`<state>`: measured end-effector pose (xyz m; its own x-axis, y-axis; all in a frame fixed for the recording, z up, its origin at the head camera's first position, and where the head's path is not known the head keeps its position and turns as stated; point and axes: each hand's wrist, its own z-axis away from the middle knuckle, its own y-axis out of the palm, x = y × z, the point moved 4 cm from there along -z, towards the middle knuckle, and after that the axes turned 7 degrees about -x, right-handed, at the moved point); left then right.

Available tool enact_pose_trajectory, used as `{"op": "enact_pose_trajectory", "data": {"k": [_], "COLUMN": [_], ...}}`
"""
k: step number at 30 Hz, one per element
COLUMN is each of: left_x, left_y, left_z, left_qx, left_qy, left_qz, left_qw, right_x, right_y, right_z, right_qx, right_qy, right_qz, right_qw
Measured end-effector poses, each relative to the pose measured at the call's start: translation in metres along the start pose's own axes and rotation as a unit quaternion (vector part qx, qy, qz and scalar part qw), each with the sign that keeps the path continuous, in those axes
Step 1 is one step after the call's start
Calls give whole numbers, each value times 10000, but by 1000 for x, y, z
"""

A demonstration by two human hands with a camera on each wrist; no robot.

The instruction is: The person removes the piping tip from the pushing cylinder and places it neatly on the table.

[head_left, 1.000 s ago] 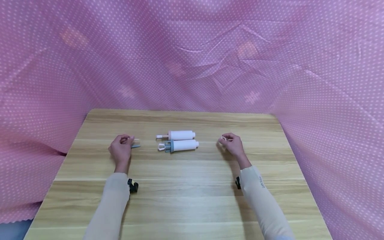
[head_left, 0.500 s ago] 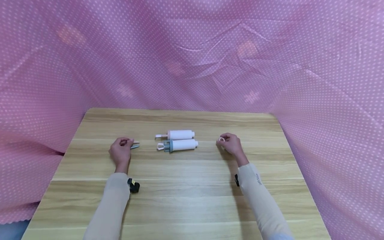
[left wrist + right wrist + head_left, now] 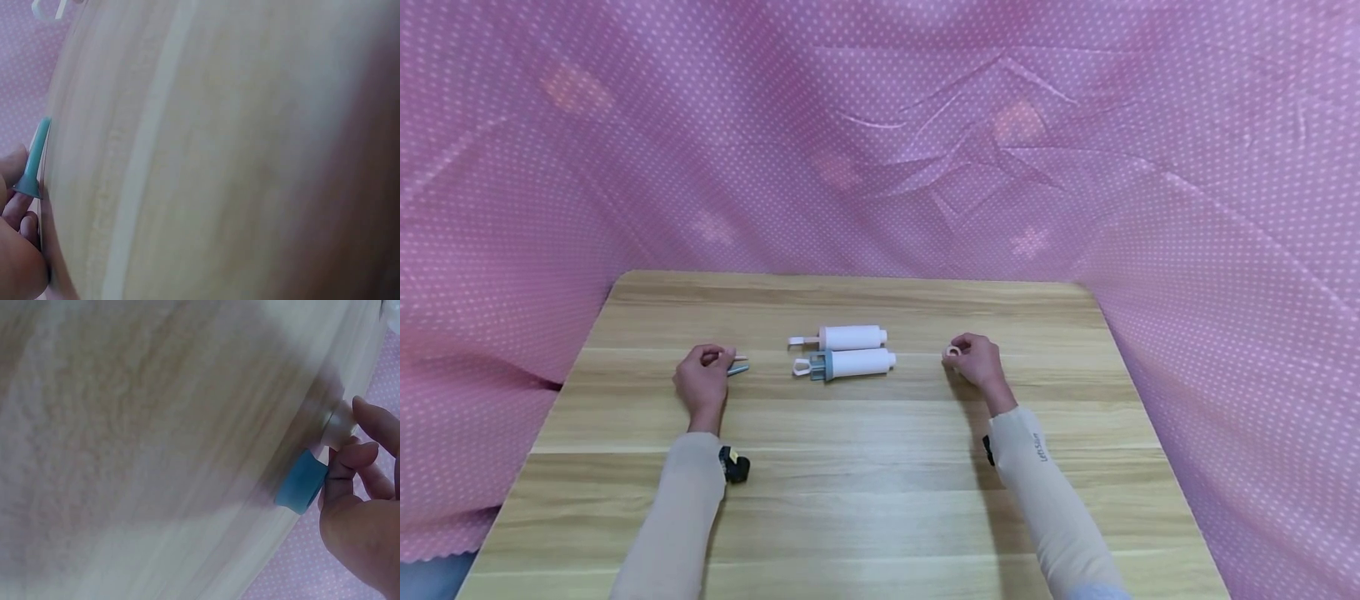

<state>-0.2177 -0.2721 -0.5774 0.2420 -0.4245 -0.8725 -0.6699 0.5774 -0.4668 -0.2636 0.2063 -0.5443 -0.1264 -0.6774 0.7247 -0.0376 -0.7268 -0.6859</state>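
Observation:
At the table's left my left hand (image 3: 702,385) pinches a pale, slim nozzle (image 3: 741,357) between thumb and fingers. A teal cone-shaped nozzle (image 3: 738,370) lies close beside it; the left wrist view shows the flared base of this teal nozzle (image 3: 37,159) against the fingers. On the right, my right hand (image 3: 982,364) holds a small pale ring (image 3: 952,351) by its fingertips, low over the table. A teal ring (image 3: 302,481) stands beside those fingers in the right wrist view; the hand hides it from the head camera.
Two white syringe-like cylinders lie side by side in the middle: one with a pink collar (image 3: 852,337), the other with a teal collar (image 3: 859,362). Their plunger handles point left. A pink dotted cloth (image 3: 880,167) surrounds the wooden table (image 3: 850,500) at the back and sides.
My left hand has come slightly nearer with the pale nozzle, which now lies almost parallel to the teal one. The pale ring in my right hand has turned and sunk slightly.

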Motion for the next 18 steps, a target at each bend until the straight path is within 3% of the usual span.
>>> {"op": "enact_pose_trajectory", "data": {"k": [6, 18], "left_x": [-1, -2], "left_y": [-2, -5], "left_z": [1, 0], "left_qx": [97, 260], "left_qy": [118, 24], "left_qz": [-8, -51], "left_qw": [9999, 9996], "right_x": [0, -1], "right_y": [2, -3], "right_z": [1, 0], "right_qx": [-41, 114], "right_qy": [-35, 146], "right_qz": [39, -436], "right_qw": [10000, 9989]}}
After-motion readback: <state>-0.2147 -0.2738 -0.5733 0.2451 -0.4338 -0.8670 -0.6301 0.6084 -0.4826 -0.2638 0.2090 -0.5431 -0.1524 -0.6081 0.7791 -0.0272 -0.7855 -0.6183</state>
